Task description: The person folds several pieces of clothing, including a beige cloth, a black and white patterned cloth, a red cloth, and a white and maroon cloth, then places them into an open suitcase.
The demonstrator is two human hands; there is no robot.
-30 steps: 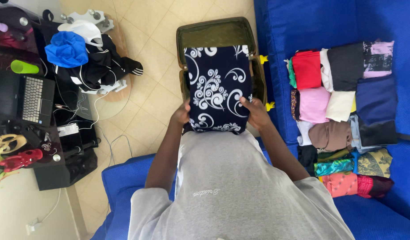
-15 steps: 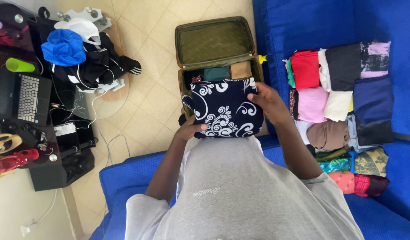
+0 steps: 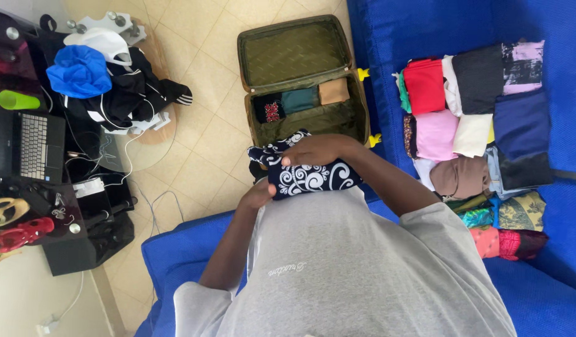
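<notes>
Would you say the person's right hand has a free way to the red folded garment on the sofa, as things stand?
Probably yes, though not at once: the right hand lies on the navy patterned cloth. The red folded garment sits uncovered at the pile's near edge, nothing between.

We are looking down on a floor of pale cream square tiles (image 3: 200,93) that is catching soft, even daylight. A deep blue fabric sofa (image 3: 425,25) is wrapping around the right side and the bottom of the view, its cushions showing a fine woven texture. On the left, a round glass-topped side table (image 3: 144,146) is sitting under a heap of dark clothing, and beside it a black low cabinet (image 3: 69,249) is standing against a plain off-white wall (image 3: 26,299). White cables (image 3: 129,159) are trailing across the tiles near the table.
</notes>
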